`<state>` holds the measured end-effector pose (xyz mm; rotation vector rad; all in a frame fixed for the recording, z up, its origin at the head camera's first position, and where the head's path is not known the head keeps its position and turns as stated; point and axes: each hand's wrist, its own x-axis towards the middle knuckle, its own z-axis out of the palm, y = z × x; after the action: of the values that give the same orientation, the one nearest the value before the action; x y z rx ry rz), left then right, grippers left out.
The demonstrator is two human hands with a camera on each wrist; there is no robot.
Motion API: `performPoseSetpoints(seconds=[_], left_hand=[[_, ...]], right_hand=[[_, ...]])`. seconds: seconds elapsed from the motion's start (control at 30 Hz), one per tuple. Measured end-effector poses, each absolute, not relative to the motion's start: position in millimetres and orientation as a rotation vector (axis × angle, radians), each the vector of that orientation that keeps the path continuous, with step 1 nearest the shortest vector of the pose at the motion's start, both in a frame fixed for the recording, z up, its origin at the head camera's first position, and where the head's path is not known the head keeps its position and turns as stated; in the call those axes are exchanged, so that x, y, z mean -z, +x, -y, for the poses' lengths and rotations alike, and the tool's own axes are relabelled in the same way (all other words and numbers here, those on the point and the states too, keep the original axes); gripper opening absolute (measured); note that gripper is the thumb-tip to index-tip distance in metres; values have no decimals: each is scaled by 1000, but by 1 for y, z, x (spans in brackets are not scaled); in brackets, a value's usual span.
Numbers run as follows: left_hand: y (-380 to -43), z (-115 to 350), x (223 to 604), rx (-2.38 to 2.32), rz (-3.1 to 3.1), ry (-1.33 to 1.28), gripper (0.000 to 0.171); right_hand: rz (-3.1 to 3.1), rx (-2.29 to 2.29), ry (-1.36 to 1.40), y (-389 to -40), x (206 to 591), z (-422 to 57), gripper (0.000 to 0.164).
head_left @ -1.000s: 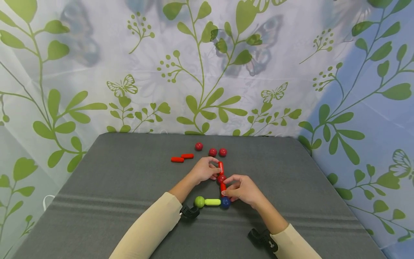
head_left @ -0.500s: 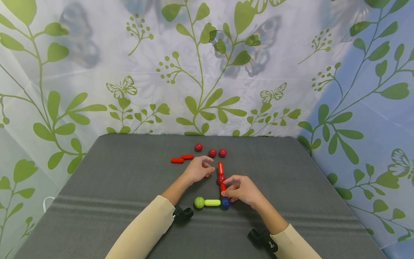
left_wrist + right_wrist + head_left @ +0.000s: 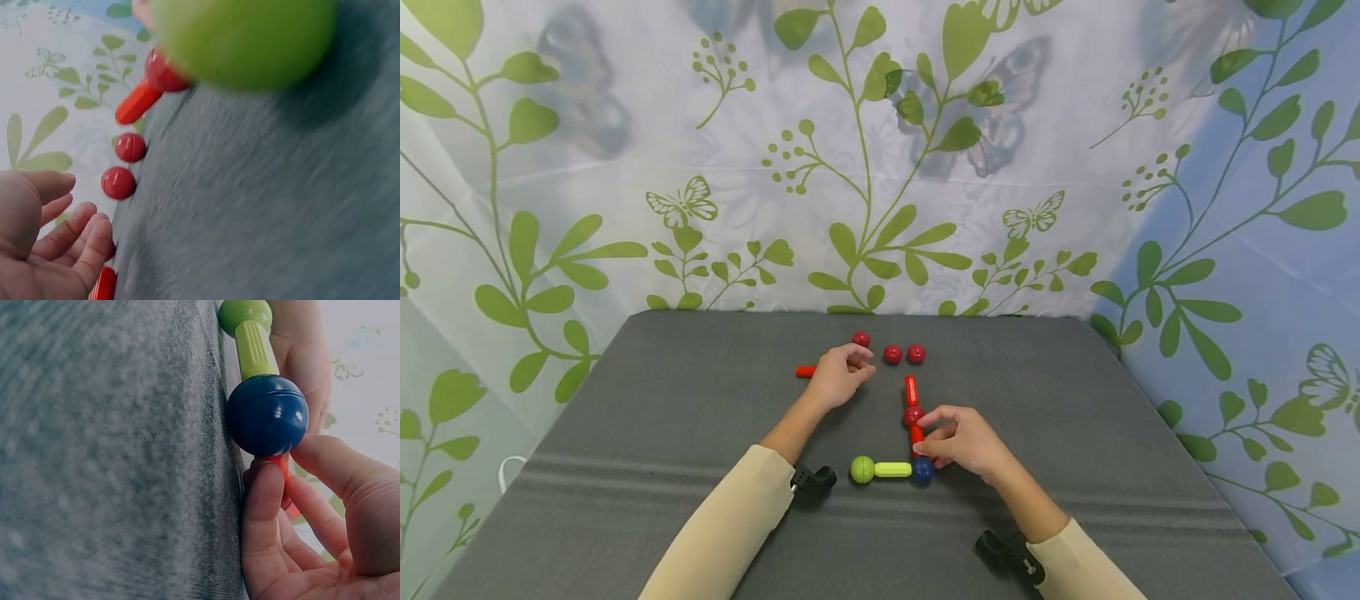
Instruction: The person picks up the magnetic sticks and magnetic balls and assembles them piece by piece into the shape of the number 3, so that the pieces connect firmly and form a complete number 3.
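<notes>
A chain of toy balls and rods lies on the table: a green ball (image 3: 862, 469), a green rod (image 3: 892, 470), a blue ball (image 3: 922, 471), a red rod (image 3: 917, 435), a red ball (image 3: 913, 416) and a further red rod (image 3: 912, 391). My right hand (image 3: 964, 442) pinches the red rod beside the blue ball (image 3: 269, 415). My left hand (image 3: 841, 378), holding nothing, hovers by the loose red rods, fingers loosely bent. One loose red rod (image 3: 805, 372) shows left of it; the other is hidden behind the hand. A red rod (image 3: 105, 285) appears below its fingers in the left wrist view.
Three loose red balls lie near the back of the grey table (image 3: 700, 400): one red ball (image 3: 861, 337) just beyond my left fingers, a second red ball (image 3: 892, 354) and a third red ball (image 3: 917, 354) to the right. A leaf-patterned curtain (image 3: 737, 167) hangs behind.
My left hand has let go of the far red rod of the chain and moved left and back to the loose red rods. The right hand keeps its place.
</notes>
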<state>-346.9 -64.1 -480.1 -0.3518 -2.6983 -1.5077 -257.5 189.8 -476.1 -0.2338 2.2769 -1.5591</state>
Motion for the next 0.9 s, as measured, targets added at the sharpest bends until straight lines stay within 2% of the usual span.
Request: performPoseSetpoints(seconds=[0.43, 0.9], left_hand=[[-374, 58, 481, 1428, 2686, -438, 27], [-386, 34, 481, 1371, 2867, -378, 40]], right_hand=[[-2276, 1559, -211, -257, 476, -193, 41], [-2281, 1541, -213, -260, 479, -192, 39]])
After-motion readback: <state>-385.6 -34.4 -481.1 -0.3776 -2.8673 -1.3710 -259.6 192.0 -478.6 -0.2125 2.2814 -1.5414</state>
